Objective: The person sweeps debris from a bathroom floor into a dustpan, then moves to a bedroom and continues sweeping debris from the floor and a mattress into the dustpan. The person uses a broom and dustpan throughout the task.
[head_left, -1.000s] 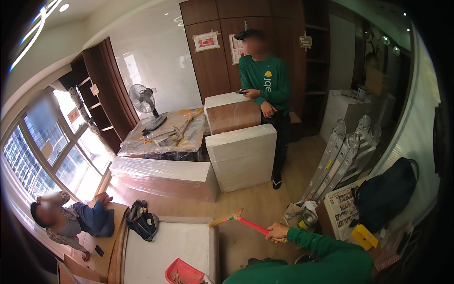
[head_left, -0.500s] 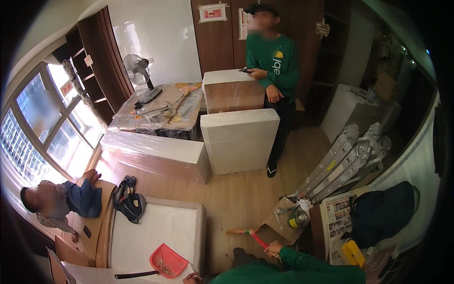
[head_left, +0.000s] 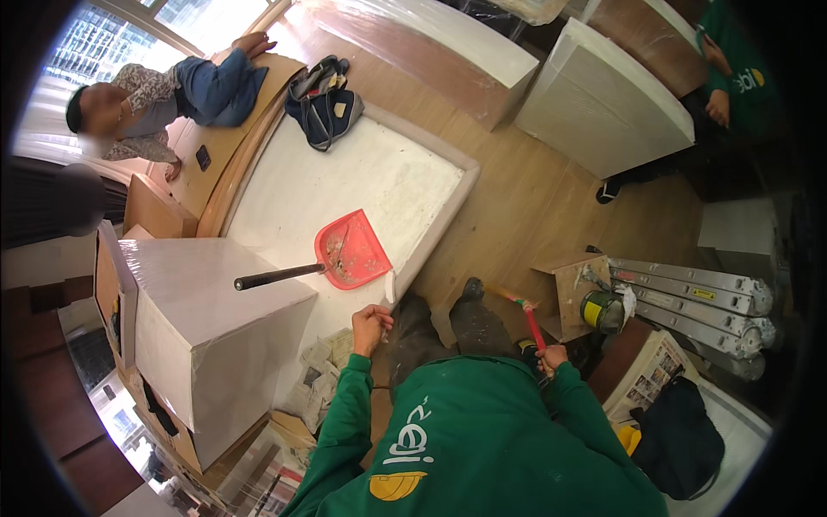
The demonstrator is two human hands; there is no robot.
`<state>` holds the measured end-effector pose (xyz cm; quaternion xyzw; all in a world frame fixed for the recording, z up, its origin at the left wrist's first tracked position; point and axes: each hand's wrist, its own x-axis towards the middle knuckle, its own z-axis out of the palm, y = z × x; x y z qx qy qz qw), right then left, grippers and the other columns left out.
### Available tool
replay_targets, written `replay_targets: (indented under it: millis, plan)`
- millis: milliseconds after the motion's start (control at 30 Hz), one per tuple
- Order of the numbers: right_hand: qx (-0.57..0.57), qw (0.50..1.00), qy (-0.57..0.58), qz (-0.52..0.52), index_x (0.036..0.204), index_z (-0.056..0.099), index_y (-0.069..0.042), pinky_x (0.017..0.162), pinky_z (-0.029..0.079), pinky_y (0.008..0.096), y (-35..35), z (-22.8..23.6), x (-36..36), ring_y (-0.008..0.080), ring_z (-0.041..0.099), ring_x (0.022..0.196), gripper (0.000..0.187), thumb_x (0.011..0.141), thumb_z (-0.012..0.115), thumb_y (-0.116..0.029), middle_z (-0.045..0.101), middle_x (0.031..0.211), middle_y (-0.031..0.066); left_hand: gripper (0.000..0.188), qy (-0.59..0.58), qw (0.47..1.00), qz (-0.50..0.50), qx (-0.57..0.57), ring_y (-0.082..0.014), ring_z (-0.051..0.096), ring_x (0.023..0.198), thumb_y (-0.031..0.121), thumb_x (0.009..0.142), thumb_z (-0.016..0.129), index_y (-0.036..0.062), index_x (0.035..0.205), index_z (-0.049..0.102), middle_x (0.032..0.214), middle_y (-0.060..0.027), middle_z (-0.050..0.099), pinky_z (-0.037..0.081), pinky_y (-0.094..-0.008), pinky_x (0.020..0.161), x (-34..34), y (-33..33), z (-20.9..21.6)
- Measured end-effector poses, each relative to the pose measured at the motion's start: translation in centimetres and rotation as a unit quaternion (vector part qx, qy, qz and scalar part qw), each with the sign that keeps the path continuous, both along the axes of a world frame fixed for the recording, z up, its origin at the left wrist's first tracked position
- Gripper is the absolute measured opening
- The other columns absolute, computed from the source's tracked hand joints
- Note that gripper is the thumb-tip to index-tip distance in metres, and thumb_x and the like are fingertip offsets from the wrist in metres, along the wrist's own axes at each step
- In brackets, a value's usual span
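My right hand (head_left: 551, 357) is closed around the red handle of a small broom (head_left: 531, 323). The broom has a green band, and its tan bristle end points away from me above the floor. On the other side of my body my left hand (head_left: 370, 329) is raised with fingers curled together beside the platform's edge. A small pale bit shows under those fingers, too small to name. A red dustpan (head_left: 354, 252) with a black handle lies on the white platform (head_left: 405, 172), apart from my left hand. Grey debris sits in the pan.
A wrapped white box (head_left: 215, 327) stands left, with crumpled newspaper (head_left: 314, 379) beside it. A dark bag (head_left: 323, 112) lies at the platform's far corner. One person sits on the far-left ledge; another stands far right. A paint can (head_left: 601, 310) and folded ladder (head_left: 689, 297) are right.
My view has tilted down and turned, so more of my body shows. My left hand, earlier at the lower edge, is now fully visible. My right hand still grips the broom.
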<state>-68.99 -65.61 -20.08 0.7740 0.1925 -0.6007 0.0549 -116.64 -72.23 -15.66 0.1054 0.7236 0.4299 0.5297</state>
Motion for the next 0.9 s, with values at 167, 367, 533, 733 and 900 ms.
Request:
replay_targets:
  millis: [167, 367, 533, 733, 900]
  plan:
    - [-0.02, 0.999, -0.01, 0.044, 0.114, 0.053, 0.009, 0.041, 0.046, 0.0315, -0.8, 2.3, -2.8, 0.017, 0.054, 0.049, 0.037, 0.08, 0.061, -0.001, 0.056, 0.066, 0.0103, 0.019, -0.009, 0.982, 0.057, -0.177, -0.0176, 0.057, 0.053, 0.002, 0.078, 0.048, -0.0036, 0.076, 0.066, 0.066, -0.014, 0.063, 0.046, -0.0299, 0.051, -1.0, -10.4, -10.9]
    - [-0.026, 0.996, -0.033, 0.077, 0.129, 0.045, 0.006, 0.04, 0.044, 0.0301, -1.6, 4.4, -7.5, 0.0154, 0.052, 0.048, 0.052, 0.081, 0.062, -0.004, 0.056, 0.067, 0.009, 0.026, 0.091, 0.932, -0.109, -0.332, -0.0332, 0.063, 0.068, 0.017, 0.077, 0.056, -0.0047, 0.073, 0.068, 0.074, -0.0205, 0.067, 0.05, -0.0438, 0.07, -4.7, -13.5, -21.5]
    - [-0.024, 0.995, -0.047, 0.079, 0.136, 0.038, 0.004, 0.039, 0.044, 0.0304, -3.1, 5.0, -9.6, 0.0156, 0.052, 0.044, 0.06, 0.081, 0.062, -0.004, 0.056, 0.064, 0.0082, 0.038, 0.164, 0.933, -0.23, -0.224, -0.0414, 0.063, 0.087, 0.035, 0.076, 0.06, -0.0006, 0.085, 0.07, 0.086, -0.0243, 0.066, 0.048, -0.0472, 0.079, -6.3, -5.6, -29.3]
    - [-0.028, 0.994, -0.056, 0.094, 0.136, 0.04, 0.001, 0.04, 0.045, 0.0299, -4.2, 5.3, -11.3, 0.0145, 0.052, 0.044, 0.063, 0.079, 0.065, -0.004, 0.056, 0.063, 0.0066, 0.053, 0.177, 0.895, -0.286, -0.294, -0.0389, 0.063, 0.09, 0.044, 0.072, 0.067, -0.0047, 0.094, 0.064, 0.094, -0.0258, 0.065, 0.049, -0.0461, 0.079, -6.0, 0.7, -32.4]
    - [-0.03, 0.994, -0.056, 0.087, 0.135, 0.041, 0.002, 0.04, 0.045, 0.0296, -4.0, 5.6, -13.0, 0.0144, 0.052, 0.044, 0.061, 0.08, 0.065, -0.004, 0.056, 0.063, 0.0072, 0.054, 0.168, 0.903, -0.276, -0.284, -0.0392, 0.063, 0.091, 0.044, 0.069, 0.07, -0.0046, 0.092, 0.066, 0.093, -0.0255, 0.065, 0.049, -0.0449, 0.08, -5.6, 0.9, -28.7]
